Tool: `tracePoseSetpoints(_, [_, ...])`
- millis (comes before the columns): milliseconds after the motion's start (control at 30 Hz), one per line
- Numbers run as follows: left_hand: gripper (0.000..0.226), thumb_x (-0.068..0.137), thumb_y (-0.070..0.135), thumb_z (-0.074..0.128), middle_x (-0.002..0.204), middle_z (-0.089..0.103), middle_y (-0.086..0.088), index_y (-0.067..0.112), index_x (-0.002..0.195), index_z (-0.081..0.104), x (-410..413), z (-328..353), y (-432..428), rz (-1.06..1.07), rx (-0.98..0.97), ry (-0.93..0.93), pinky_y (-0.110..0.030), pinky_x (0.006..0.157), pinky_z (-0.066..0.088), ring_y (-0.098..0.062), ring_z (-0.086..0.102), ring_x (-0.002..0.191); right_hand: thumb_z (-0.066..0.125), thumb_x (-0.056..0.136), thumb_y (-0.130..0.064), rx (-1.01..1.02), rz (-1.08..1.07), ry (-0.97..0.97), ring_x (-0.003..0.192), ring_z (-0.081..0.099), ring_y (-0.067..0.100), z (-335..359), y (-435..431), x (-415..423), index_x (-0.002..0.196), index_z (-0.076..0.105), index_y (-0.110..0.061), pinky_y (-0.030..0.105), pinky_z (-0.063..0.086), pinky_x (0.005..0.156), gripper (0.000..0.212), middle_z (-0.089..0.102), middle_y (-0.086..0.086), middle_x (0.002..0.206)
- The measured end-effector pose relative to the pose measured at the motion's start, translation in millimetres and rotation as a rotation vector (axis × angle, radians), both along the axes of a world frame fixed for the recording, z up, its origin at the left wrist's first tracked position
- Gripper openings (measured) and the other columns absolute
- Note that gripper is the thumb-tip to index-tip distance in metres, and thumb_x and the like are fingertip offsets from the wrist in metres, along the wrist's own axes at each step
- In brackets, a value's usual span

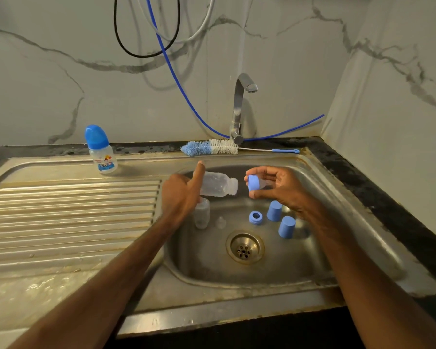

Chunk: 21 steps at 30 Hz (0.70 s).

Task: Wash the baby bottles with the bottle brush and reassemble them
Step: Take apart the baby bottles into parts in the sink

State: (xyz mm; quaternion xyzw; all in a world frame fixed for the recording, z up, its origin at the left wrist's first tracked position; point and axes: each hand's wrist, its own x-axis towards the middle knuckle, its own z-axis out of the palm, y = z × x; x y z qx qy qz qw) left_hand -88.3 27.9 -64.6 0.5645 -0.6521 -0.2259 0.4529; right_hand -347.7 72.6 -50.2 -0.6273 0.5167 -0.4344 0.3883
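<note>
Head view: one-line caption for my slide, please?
Left hand holds a bottle, right hand a blue collar, over the sink.

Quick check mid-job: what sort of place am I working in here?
Most likely a home kitchen wash-up corner: a stainless steel sink with a ribbed draining board, a tap at the back, and a bottle brush lying behind the basin.

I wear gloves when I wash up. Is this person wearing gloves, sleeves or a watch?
No. The left hand and the right hand are bare, no gloves. The left forearm and right forearm are bare too: no sleeve, watch or bracelet shows. I see no rings.
</note>
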Motion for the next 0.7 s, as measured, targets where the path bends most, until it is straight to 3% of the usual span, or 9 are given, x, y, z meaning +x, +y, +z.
tracePoseSetpoints(67, [0.068,0.094,0.072,0.051,0.051,0.061,0.002,0.015,0.061,0.068,0.6,-3.5,-1.9,-0.056,-0.126,-0.131,-0.021,0.050,0.046,-0.013,0.060,0.048,0.085,0.076,-0.001,0.054,0.029,0.129,0.105,0.072,0.019,-6.3,-2.2,0.0,0.120,0.071,-0.017,0.030,0.061,0.087,0.048,0.075,0.001,0.114])
tracePoseSetpoints(133, [0.069,0.086,0.082,0.051,0.053,0.059,0.004,0.018,0.063,0.066,-4.0,-6.9,-4.1,-0.111,-0.211,-0.243,-0.026,0.050,0.045,-0.014,0.057,0.050,0.087,0.076,-0.010,0.101,0.060,0.311,0.095,0.073,0.023,-14.1,-5.5,0.8,0.115,0.074,-0.024,0.036,0.063,0.083,0.043,0.075,0.001,0.104])
tracePoseSetpoints(233, [0.069,0.075,0.091,0.053,0.060,0.058,0.010,0.023,0.070,0.064,-10.9,-7.8,-2.4,-0.150,-0.237,-0.330,-0.024,0.051,0.043,-0.008,0.055,0.054,0.090,0.072,-0.024,0.172,0.089,0.572,0.082,0.072,0.014,-21.9,-7.3,0.7,0.107,0.076,-0.032,0.039,0.062,0.082,0.038,0.075,-0.005,0.090])
tracePoseSetpoints(367, [0.076,0.069,0.096,0.050,0.055,0.057,0.006,0.021,0.061,0.060,-12.1,-13.2,-0.6,-0.222,-0.206,-0.399,-0.029,0.051,0.047,-0.012,0.053,0.051,0.090,0.072,-0.022,0.297,0.096,0.528,0.084,0.075,0.023,-23.8,-6.3,3.2,0.103,0.078,-0.026,0.037,0.064,0.071,0.033,0.077,0.005,0.092])
tracePoseSetpoints(500, [0.086,0.069,0.100,0.042,0.055,0.060,0.005,0.017,0.059,0.063,-10.0,-17.4,-3.9,-0.252,-0.195,-0.497,-0.037,0.055,0.053,-0.014,0.057,0.051,0.091,0.072,-0.021,0.333,0.069,0.556,0.080,0.075,0.019,-23.8,-7.4,2.1,0.106,0.077,-0.020,0.030,0.062,0.066,0.037,0.076,0.005,0.093])
tracePoseSetpoints(567, [0.085,0.068,0.099,0.043,0.057,0.063,0.005,0.017,0.064,0.068,-8.6,-14.8,-3.3,-0.260,-0.182,-0.539,-0.034,0.056,0.053,-0.012,0.058,0.053,0.091,0.071,-0.023,0.329,0.060,0.578,0.080,0.074,0.017,-24.7,-8.1,1.6,0.108,0.076,-0.019,0.027,0.061,0.063,0.040,0.075,0.005,0.096])
tracePoseSetpoints(700, [0.066,0.071,0.081,0.065,0.078,0.072,0.007,0.020,0.090,0.079,-4.6,-7.5,1.3,-0.357,-0.031,-0.711,-0.027,0.064,0.054,-0.009,0.064,0.068,0.091,0.073,-0.020,0.334,0.073,0.598,0.063,0.070,0.009,-26.9,-10.0,5.0,0.111,0.075,-0.015,0.021,0.056,0.057,0.042,0.075,0.008,0.095])
